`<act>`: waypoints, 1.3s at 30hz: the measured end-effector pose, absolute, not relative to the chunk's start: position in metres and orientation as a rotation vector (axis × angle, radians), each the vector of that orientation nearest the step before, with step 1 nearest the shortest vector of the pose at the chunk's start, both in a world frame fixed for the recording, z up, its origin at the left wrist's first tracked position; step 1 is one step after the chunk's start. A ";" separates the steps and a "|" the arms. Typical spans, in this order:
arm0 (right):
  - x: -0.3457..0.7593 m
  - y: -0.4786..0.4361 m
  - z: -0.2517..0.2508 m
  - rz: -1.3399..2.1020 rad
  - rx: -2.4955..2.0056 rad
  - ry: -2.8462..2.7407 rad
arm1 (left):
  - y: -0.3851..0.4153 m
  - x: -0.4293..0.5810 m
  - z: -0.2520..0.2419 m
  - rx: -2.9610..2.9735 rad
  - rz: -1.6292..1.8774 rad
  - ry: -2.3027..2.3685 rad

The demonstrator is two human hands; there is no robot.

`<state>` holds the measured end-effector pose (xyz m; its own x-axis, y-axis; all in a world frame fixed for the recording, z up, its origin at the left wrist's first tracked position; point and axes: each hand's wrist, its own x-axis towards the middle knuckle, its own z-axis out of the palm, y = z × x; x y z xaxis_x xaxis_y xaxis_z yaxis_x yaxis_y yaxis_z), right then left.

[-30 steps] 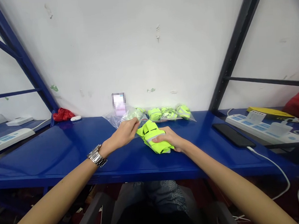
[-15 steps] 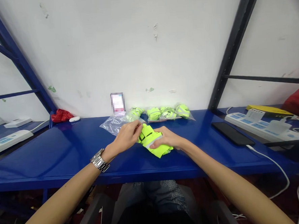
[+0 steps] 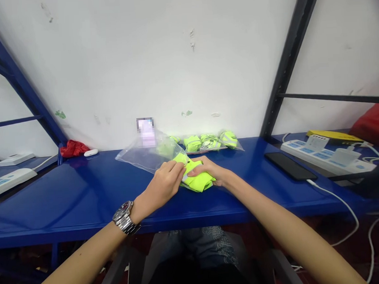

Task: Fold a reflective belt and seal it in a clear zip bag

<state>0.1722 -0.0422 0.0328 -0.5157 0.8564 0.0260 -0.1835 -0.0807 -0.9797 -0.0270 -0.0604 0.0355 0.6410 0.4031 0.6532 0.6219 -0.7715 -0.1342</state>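
Note:
A neon-yellow reflective garment, folded into a bundle with a grey strip (image 3: 198,182), is gripped in my right hand (image 3: 212,171), thumb on top. My left hand (image 3: 166,180), closed in a pinch, holds the opening of a clear plastic bag (image 3: 137,157) against the bundle's upper left end. The bag spreads out to the left and away from me, flat and see-through. That end of the garment seems to be at the bag's mouth; how far in it goes is hidden by my left fingers.
Several bagged yellow bundles (image 3: 210,142) line the back of the blue table (image 3: 83,195). A blurred upright phone-like screen (image 3: 145,125) stands behind the bag. To the right lie a black phone (image 3: 289,166) on a white cable and a power strip (image 3: 325,157); red cloth (image 3: 74,148) sits back left.
The plastic bag has been pulled up and spread wider to the left. My left hand has come lower and closer to my right hand, and the bundle's far end has moved towards the bag.

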 end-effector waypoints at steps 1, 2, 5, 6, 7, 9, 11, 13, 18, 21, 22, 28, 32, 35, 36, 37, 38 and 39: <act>0.174 -0.041 0.034 1.718 -0.730 -1.361 | -0.060 -0.027 0.034 -2.458 -0.950 -0.854; 0.176 -0.040 0.034 1.724 -0.699 -1.319 | -0.060 -0.026 0.033 -2.425 -0.996 -0.888; 0.184 -0.036 0.034 1.747 -0.680 -1.254 | -0.061 -0.023 0.030 -2.467 -1.076 -0.928; 0.186 -0.035 0.032 1.756 -0.683 -1.239 | -0.062 -0.021 0.030 -2.494 -1.115 -0.922; 0.188 -0.034 0.031 1.764 -0.679 -1.222 | -0.063 -0.019 0.029 -2.510 -1.165 -0.925; 0.189 -0.033 0.028 1.763 -0.638 -1.184 | -0.066 -0.012 0.028 -2.498 -1.277 -0.973; 0.188 -0.033 0.025 1.735 -0.586 -1.162 | -0.071 -0.006 0.028 -2.481 -1.342 -1.043; 0.185 -0.034 0.023 1.688 -0.559 -1.178 | -0.076 -0.001 0.027 -2.492 -1.335 -1.088; 0.184 -0.035 0.025 1.549 -0.613 -1.371 | -0.079 -0.002 0.034 -2.624 -1.177 -1.148; 0.184 -0.037 0.028 1.313 -0.717 -1.664 | -0.076 -0.005 0.040 -2.728 -1.047 -1.142; 0.184 -0.037 0.028 1.192 -0.745 -1.778 | -0.074 -0.005 0.041 -2.746 -0.993 -1.146; 0.177 -0.042 0.029 0.490 -0.913 -2.270 | -0.064 -0.005 0.044 -2.699 -0.820 -1.286; 0.170 -0.040 0.029 0.298 -1.007 -2.320 | -0.063 0.000 0.046 -2.591 -0.717 -1.301; 0.166 -0.036 0.029 0.518 -0.969 -2.216 | -0.063 0.002 0.044 -2.524 -0.668 -1.316; 0.165 -0.036 0.029 0.650 -0.927 -2.169 | -0.063 0.001 0.043 -2.514 -0.661 -1.320; 0.165 -0.035 0.029 0.787 -0.883 -2.118 | -0.064 0.000 0.041 -2.511 -0.659 -1.317; 0.166 -0.036 0.029 0.921 -0.845 -2.062 | -0.065 -0.002 0.039 -2.510 -0.666 -1.304; 0.167 -0.036 0.029 1.048 -0.819 -1.992 | -0.067 -0.005 0.038 -2.510 -0.686 -1.274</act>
<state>0.1669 -0.0361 0.0288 -0.5316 0.7903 0.3047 0.1963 0.4649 -0.8633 -0.0050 -0.0669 0.0377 0.5088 0.6934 0.5103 0.8078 -0.5895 -0.0044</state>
